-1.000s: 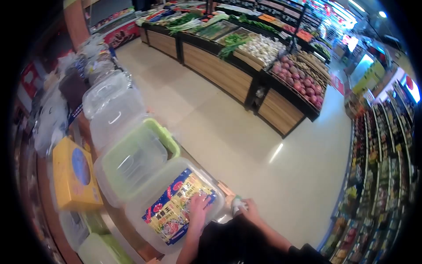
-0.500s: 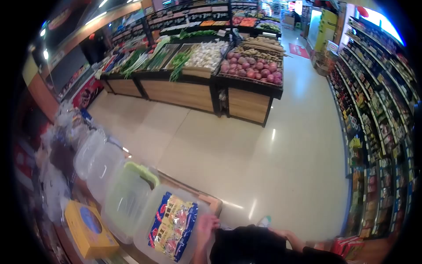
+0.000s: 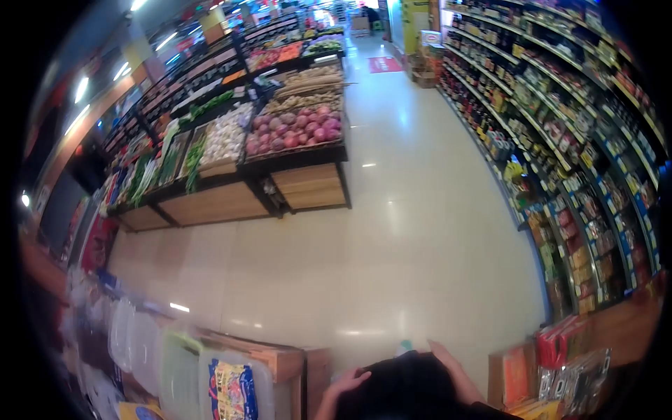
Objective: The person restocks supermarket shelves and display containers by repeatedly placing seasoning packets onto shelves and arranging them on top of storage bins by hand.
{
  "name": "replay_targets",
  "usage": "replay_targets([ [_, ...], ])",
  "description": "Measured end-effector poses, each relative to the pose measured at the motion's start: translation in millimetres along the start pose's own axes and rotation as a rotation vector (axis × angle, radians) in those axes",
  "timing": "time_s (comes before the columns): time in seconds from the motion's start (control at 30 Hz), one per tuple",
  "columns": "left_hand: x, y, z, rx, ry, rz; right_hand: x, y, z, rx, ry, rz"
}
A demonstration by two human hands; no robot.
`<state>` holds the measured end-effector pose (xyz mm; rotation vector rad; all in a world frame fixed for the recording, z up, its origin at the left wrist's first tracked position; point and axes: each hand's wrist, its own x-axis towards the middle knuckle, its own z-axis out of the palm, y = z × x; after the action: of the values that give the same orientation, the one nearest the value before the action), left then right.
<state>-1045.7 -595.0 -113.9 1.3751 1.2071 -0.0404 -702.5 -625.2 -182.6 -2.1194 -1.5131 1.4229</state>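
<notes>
My left hand point(image 3: 351, 380) is at the bottom, beside my dark clothing, its fingers bent and mostly together; whether anything is in it is too small to tell. On the other side of the dark clothing, my right hand point(image 3: 444, 354) reaches forward with fingers stretched out and nothing visible in it. Left of my left hand, blue and yellow printed packets point(image 3: 232, 392) lie in a clear plastic bin point(image 3: 262, 378). A green-rimmed bin point(image 3: 180, 378) stands beside it.
A produce stand with red onions point(image 3: 294, 133) and garlic point(image 3: 225, 140) is ahead on the left. Stocked shelves point(image 3: 560, 133) line the right. Pale floor point(image 3: 392, 245) runs between them. Red packages point(image 3: 560, 341) sit at the lower right, a wooden table corner point(image 3: 283, 362) at the lower left.
The view has swung to the right, so the bins and produce now sit further left. My left hand has come off the printed packets and is beside my clothing.
</notes>
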Motion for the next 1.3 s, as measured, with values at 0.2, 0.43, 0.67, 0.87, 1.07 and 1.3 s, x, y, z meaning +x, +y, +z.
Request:
replay_targets([
  [0.2, 65.3, 78.9, 42.5, 0.158, 0.104, 0.238, -26.1, -36.8, -63.3, 0.218, 0.106, -0.213],
  [0.43, 124.6, 187.4, 74.7, -0.297, -0.166, 0.4, -40.3, -21.4, -75.9, 0.246, 0.384, -0.426],
  [0.67, 169.7, 254.4, 112.7, -0.426, -0.466, 0.413, -69.7, 5.7, -121.2, 0.604, 0.663, -0.288],
  [0.87, 231.1, 343.8, 140.0, -0.366, -0.45, 0.514, -44.4, 51.8, -163.5, 0.903, 0.821, -0.076],
  [1.07, 296.1, 423.4, 160.7, -0.426, -0.338, 0.531, -28.6, 90.2, -236.9, 0.862, 0.82, 0.202],
  [1.3, 364.0, 492.5, 153.6, -0.47, -0.183, 0.653, 25.0, 117.7, -318.1, 0.748, 0.974, 0.076],
])
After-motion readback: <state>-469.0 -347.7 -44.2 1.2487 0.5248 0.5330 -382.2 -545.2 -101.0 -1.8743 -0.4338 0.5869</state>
